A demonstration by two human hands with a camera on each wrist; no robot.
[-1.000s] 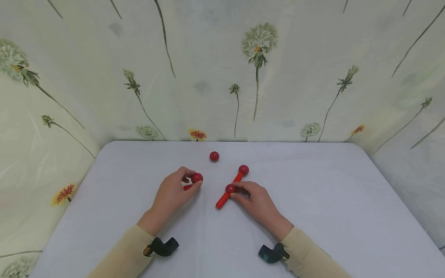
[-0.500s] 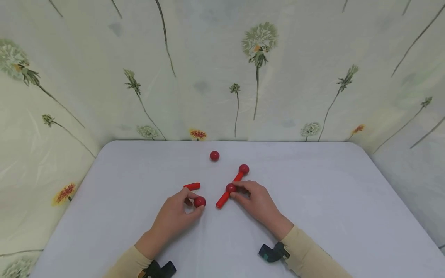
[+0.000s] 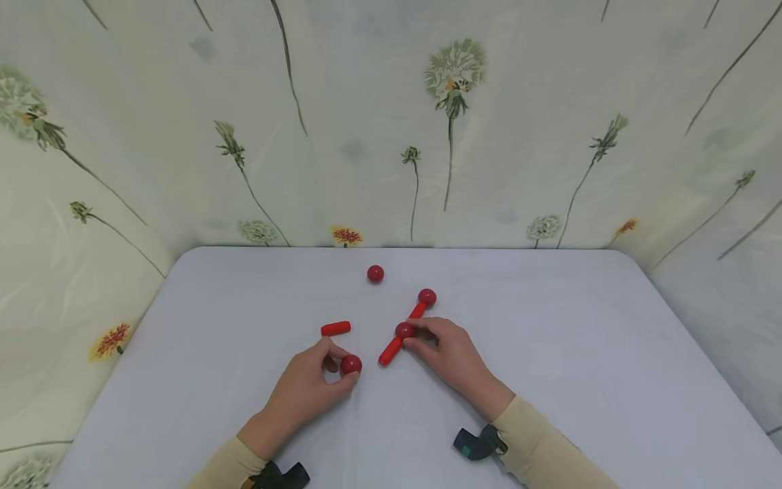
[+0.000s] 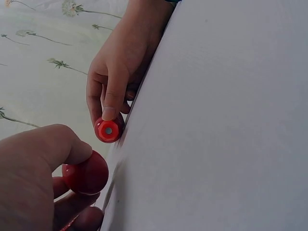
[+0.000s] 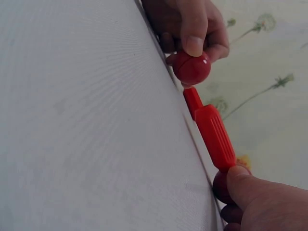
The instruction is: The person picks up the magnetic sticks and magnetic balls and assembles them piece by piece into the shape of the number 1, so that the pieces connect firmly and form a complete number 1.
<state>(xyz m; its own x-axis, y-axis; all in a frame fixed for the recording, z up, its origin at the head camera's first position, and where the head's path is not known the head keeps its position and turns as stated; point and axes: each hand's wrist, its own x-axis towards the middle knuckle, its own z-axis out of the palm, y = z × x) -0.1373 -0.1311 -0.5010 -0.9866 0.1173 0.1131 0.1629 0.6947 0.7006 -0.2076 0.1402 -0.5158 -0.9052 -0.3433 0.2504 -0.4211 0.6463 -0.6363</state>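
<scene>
Head view: your right hand [image 3: 452,356] pinches a ball-jointed rod [image 3: 403,331], slanting near-left to far-right before it; your left hand [image 3: 305,382] pinches a ball [image 3: 351,365].

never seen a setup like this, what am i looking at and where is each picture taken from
There is no machine doing the work, just a person's two bare hands over a white table. The head picture comes from a camera on the person's head. The other two come from the left wrist camera and right wrist camera.

The left hand pinches a red ball. The right hand pinches the middle ball of a line: near rod, middle ball, far rod, end ball, all red. A loose red rod and a separate red ball lie apart on the table.
</scene>
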